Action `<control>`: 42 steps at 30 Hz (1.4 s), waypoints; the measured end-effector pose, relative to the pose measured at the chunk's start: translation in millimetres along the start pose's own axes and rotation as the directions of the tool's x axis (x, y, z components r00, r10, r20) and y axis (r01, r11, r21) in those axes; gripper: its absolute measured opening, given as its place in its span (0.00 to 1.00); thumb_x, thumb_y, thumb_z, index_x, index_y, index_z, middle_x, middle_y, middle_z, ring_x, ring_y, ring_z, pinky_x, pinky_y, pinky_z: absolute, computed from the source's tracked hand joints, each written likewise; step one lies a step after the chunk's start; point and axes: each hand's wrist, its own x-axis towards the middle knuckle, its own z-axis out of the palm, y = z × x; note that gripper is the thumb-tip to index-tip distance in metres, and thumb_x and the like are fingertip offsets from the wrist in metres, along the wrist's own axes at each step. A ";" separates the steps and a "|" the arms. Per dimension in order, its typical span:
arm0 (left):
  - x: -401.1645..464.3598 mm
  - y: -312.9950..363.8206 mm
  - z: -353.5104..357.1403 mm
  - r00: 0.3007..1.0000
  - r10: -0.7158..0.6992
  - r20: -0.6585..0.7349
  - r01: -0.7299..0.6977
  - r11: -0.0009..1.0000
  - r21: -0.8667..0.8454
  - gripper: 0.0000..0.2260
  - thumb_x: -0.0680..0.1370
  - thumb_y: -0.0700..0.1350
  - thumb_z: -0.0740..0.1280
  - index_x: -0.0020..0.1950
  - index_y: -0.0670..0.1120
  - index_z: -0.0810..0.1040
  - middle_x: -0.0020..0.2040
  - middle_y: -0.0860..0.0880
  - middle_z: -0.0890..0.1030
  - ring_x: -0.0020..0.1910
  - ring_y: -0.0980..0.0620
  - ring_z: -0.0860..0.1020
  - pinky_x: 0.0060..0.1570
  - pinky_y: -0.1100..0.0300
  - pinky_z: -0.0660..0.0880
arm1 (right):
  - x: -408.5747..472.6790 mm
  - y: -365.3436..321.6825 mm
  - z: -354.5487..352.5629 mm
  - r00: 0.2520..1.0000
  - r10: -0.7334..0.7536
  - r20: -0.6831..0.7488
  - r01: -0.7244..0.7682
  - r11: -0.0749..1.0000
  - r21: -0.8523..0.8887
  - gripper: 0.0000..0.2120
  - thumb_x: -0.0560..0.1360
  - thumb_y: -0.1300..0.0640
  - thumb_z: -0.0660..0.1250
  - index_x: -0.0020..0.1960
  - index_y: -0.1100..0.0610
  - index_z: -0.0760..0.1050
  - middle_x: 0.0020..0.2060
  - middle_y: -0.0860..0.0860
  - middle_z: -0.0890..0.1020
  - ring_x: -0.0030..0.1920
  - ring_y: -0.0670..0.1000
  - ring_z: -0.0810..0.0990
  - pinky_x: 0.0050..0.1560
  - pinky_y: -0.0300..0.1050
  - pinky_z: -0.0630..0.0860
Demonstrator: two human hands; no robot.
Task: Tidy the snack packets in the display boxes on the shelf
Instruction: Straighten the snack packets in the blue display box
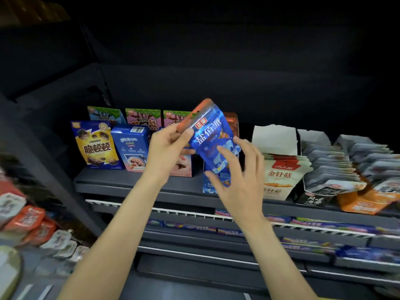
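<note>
Dark shelf [138,187]: display boxes [279,191] of packets, blue pouch [213,139] aloft

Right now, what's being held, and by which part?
The left hand pinches the blue snack packet near its orange top edge; the right hand is open beside it.

On the shelf [138,185], upright snack boxes [112,146] stand in two rows at the left, one behind the other. To the right, three display boxes [279,169] sit side by side, packets stacked in each. A pouch [213,139] is held above the shelf between them, the left hand [166,148] at its top edge, the right hand [240,172] before its lower part.
</note>
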 end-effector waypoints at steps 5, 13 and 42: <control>-17.1 10.3 8.5 0.977 -0.212 0.028 0.210 0.934 -0.290 0.05 0.79 0.41 0.64 0.54 0.44 0.77 0.44 0.49 0.83 0.36 0.57 0.82 0.31 0.67 0.76 | -4.9 -15.2 8.9 0.997 0.070 0.019 -0.069 0.997 -0.034 0.29 0.72 0.55 0.70 0.69 0.52 0.64 0.68 0.57 0.67 0.68 0.59 0.67 0.65 0.53 0.68; -40.9 14.8 -8.0 0.986 -0.164 -0.005 0.160 0.966 -0.203 0.15 0.82 0.52 0.54 0.61 0.48 0.76 0.56 0.52 0.82 0.55 0.56 0.80 0.48 0.60 0.79 | -9.0 -37.1 -19.4 0.892 0.444 0.085 -0.442 0.814 0.376 0.11 0.80 0.57 0.62 0.61 0.54 0.75 0.51 0.45 0.82 0.50 0.41 0.79 0.45 0.30 0.74; -71.3 -14.2 -56.7 0.995 -0.025 0.095 0.029 0.999 -0.038 0.12 0.78 0.36 0.65 0.56 0.51 0.74 0.51 0.52 0.80 0.51 0.58 0.80 0.40 0.63 0.79 | -77.4 -63.7 -6.3 0.987 -0.114 0.111 0.126 0.987 -0.105 0.18 0.75 0.61 0.68 0.65 0.55 0.75 0.62 0.56 0.77 0.61 0.57 0.74 0.56 0.51 0.75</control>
